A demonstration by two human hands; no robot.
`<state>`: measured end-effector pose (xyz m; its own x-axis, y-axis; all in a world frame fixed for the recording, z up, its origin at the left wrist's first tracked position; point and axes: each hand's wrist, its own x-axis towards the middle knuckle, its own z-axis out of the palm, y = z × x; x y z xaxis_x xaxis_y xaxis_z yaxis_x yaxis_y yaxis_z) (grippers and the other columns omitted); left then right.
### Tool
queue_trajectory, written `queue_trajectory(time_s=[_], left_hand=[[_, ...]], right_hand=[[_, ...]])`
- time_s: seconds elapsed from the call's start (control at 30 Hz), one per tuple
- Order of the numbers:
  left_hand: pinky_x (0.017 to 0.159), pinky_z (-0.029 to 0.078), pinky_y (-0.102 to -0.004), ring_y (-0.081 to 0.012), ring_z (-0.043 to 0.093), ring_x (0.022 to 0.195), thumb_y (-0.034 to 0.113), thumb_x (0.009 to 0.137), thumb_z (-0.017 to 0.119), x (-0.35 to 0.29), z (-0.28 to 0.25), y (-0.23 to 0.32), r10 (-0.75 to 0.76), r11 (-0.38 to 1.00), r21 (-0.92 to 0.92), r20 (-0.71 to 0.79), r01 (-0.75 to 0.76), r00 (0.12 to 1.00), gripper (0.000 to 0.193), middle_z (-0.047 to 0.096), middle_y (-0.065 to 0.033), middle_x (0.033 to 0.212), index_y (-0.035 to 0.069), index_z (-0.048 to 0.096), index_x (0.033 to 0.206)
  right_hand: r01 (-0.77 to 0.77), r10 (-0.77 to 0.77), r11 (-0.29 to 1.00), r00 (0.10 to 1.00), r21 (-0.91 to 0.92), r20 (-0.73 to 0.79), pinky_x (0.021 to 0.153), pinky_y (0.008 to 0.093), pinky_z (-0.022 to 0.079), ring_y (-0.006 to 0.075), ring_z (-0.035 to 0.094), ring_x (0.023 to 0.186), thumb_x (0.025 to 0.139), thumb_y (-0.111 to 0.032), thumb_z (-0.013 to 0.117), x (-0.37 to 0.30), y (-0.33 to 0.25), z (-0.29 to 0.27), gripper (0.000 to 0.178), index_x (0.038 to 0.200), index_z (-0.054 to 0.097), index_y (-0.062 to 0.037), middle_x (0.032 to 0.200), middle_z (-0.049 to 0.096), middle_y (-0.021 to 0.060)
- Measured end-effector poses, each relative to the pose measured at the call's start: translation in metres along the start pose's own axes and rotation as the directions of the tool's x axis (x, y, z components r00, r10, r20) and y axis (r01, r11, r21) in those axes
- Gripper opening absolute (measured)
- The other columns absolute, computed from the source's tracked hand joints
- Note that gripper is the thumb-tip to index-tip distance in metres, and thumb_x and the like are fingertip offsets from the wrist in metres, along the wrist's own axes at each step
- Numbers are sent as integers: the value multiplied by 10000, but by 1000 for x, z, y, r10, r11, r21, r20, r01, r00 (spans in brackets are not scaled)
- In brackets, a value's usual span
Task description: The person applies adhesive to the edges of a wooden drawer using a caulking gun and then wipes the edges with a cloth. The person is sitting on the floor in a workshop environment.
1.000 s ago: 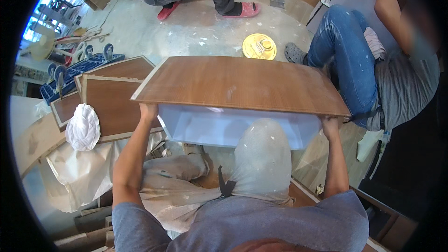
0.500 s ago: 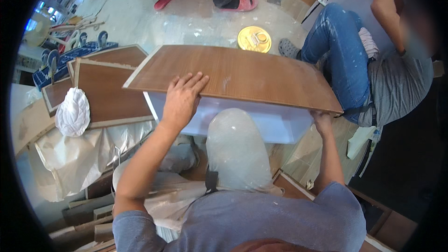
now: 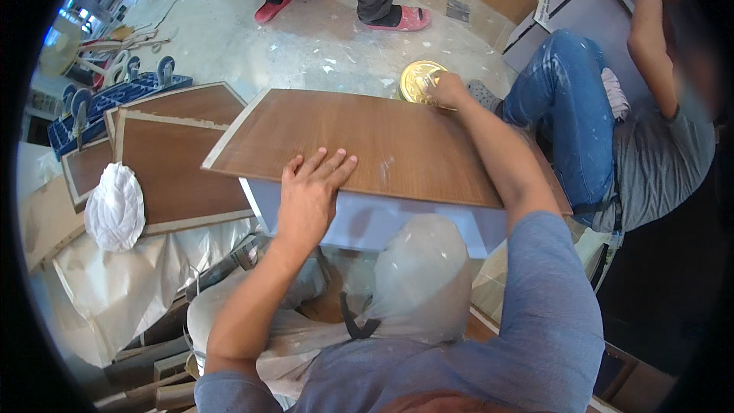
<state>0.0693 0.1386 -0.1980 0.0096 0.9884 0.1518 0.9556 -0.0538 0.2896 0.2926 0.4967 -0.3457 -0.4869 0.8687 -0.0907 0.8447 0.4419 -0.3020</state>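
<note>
Wood-grain panel point(image 3: 367, 145) lies flat across a pale blue-white box point(image 3: 359, 222) in front of the person, brown face up, far edge toward the concrete floor point(image 3: 306, 38); left hand point(image 3: 310, 195) rests palm down, fingers spread flat on the panel's near edge, gripping nothing; right hand point(image 3: 447, 90) reaches past the far edge, fingers closed on the rim of a round gold tin point(image 3: 419, 79) on the floor, touching it, though whether it truly grips can't be told; similar brown panels point(image 3: 164, 160) lie to the left with a white crumpled bag point(image 3: 115, 206) on them; another person in blue jeans point(image 3: 573, 115) sits at right; red sandals point(image 3: 401, 21) further off
</note>
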Motion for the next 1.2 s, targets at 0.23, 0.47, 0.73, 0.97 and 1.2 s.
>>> queue_trajectory(time_s=[0.23, 0.47, 0.73, 0.97, 1.2], left_hand=[[1106, 397, -506, -300, 592, 1316, -18, 839, 656, 5, -4, 1, -34, 999, -9, 43, 35, 998, 541, 669, -68, 1388, 180, 683, 1341], [1113, 383, -522, -308, 575, 1330, 8, 858, 641, 5, -8, 2, -33, 998, -43, 68, 36, 997, 542, 651, -72, 1411, 178, 660, 1372], [1103, 379, -519, -286, 585, 1318, -9, 816, 699, 17, -10, 1, -69, 996, -49, 103, 75, 992, 559, 654, -46, 1405, 196, 684, 1336], [1110, 385, -497, -280, 593, 1313, -16, 806, 687, 24, -11, 0, -88, 995, -35, 157, 94, 984, 592, 658, -45, 1402, 200, 678, 1356], [1109, 374, -493, -289, 594, 1320, -12, 855, 667, 27, -14, 3, -49, 999, 24, 169, 46, 984, 539, 662, -54, 1400, 186, 682, 1356]], right_hand=[[-5, 62, 982, 952, -188, 300, 863, 455, 570, 378, 718, 992, 762, -323, 778, 56, 15, 48, 361, 944, 790, -11, 1123, 740, 213], [-519, 520, 634, 835, 573, 180, 859, 452, 565, 352, 731, 959, 813, -267, 715, 96, 27, 53, 322, 1032, 792, -43, 1011, 757, 220], [-284, 378, 802, 923, 526, -77, 797, 378, 566, 246, 742, 861, 862, -205, 691, 160, 0, 3, 255, 1068, 794, -96, 960, 775, 140], [-176, 231, 945, 955, 275, -184, 931, 443, 555, 344, 715, 1071, 854, -202, 677, 229, 11, 71, 336, 1156, 759, -79, 1166, 738, 199], [122, -99, 975, 987, 183, -127, 1008, 452, 517, 375, 671, 1177, 863, -211, 642, 169, -20, 25, 525, 1374, 657, -95, 1275, 693, 235]])
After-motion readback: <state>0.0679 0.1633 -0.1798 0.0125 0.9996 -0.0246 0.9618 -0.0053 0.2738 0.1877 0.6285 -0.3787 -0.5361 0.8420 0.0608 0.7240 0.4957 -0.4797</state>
